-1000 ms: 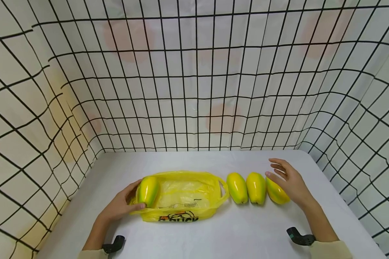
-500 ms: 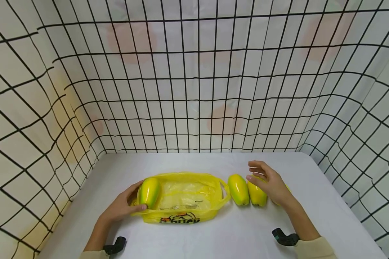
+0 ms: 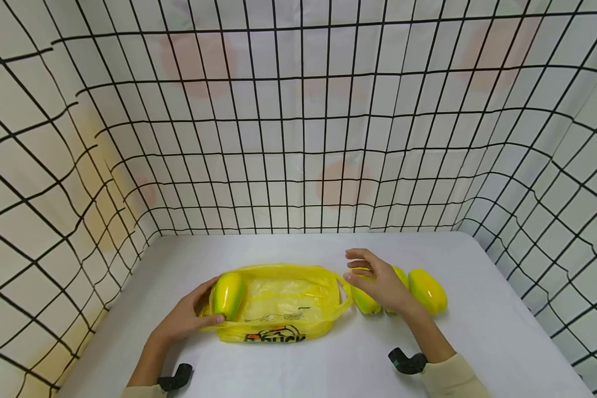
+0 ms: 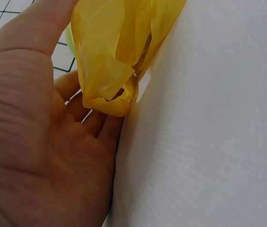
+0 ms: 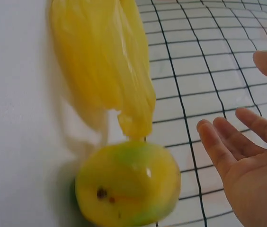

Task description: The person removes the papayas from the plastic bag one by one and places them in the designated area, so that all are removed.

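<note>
A yellow plastic bag (image 3: 283, 301) with dark print lies spread with its mouth up. At its left end sits a glossy yellow-green, papaya-like fruit (image 3: 228, 296). My left hand (image 3: 185, 316) holds that end, thumb on the front edge and fingers behind; in the left wrist view, crumpled bag (image 4: 107, 71) lies between thumb and fingers. My right hand (image 3: 382, 286) is over the fruits right of the bag, fingers loosely bent and holding nothing. It partly covers the nearest fruit (image 3: 366, 303) and the middle fruit (image 3: 401, 275). The third fruit (image 3: 428, 291) shows fully.
A white-covered table (image 3: 298, 367) carries everything. Black-lined grid walls (image 3: 298, 166) rise behind it and at both sides. The bag's right handle loop (image 3: 345, 293) reaches close to the nearest fruit. Each wrist wears a black device (image 3: 407, 362).
My right hand has moved left, from over the rightmost fruit to over the one nearest the bag. The left hand, the bag and the fruits have stayed in place.
</note>
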Available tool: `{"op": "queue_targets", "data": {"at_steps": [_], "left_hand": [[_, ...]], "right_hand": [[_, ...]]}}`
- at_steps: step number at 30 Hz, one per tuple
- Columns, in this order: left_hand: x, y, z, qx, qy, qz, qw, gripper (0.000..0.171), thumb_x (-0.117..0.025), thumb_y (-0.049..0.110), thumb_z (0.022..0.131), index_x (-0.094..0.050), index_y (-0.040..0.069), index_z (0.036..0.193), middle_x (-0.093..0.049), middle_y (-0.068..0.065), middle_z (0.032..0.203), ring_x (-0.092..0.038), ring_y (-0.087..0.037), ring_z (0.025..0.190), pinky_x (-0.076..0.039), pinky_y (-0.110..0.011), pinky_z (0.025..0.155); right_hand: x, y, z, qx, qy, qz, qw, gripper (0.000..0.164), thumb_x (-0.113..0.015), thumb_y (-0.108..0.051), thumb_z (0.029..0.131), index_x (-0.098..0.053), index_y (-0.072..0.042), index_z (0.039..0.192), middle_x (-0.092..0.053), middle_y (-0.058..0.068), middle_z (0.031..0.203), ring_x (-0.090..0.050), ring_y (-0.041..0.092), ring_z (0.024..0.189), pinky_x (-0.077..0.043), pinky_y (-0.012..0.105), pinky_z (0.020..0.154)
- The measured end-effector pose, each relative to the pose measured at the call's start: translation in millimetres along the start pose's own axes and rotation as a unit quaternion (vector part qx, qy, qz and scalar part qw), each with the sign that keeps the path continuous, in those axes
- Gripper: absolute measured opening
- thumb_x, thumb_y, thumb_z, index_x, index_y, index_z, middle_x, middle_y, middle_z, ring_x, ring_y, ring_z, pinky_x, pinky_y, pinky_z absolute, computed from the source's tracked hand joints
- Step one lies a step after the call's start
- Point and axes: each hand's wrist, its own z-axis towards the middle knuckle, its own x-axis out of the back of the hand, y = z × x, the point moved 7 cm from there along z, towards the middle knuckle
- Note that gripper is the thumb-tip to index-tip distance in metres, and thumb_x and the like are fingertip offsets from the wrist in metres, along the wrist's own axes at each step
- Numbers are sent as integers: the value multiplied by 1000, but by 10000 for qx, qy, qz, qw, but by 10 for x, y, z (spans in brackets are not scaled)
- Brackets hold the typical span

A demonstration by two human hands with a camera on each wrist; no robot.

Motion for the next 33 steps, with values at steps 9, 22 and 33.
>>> {"op": "queue_targets", "data": {"at_steps": [9, 22, 33], "left_hand": [[-2, -13, 5, -6, -10, -62, 10000, 100, -84, 46, 81, -32, 17, 162, -38, -14, 165, -39, -41, 150, -35, -64, 120], [-3, -27, 18, -17, -40, -115, 9999, 104, -85, 47, 78, -32, 19, 162, -39, -13, 165, -42, -41, 148, -31, -68, 120], [-3, -17, 15, -42, -78, -30, 10000, 108, -86, 50, 76, -30, 19, 163, -37, -13, 166, -40, -41, 150, -31, -66, 121]], "right_hand": [[-369, -163, 147, 97, -296, 126, 9994, 56, -71, -34, 98, -50, -20, 147, -56, 10, 147, -61, 36, 130, -52, 47, 111], [-769, -263, 291, -84, -630, 414, 9971, 56, -71, -37, 97, -50, -22, 147, -54, 11, 149, -60, 27, 130, -50, 48, 113], [-1135, -357, 378, -42, -931, 423, 9948, 60, -68, -41, 99, -48, -15, 150, -54, 12, 149, -60, 26, 129, -52, 47, 110]]}}
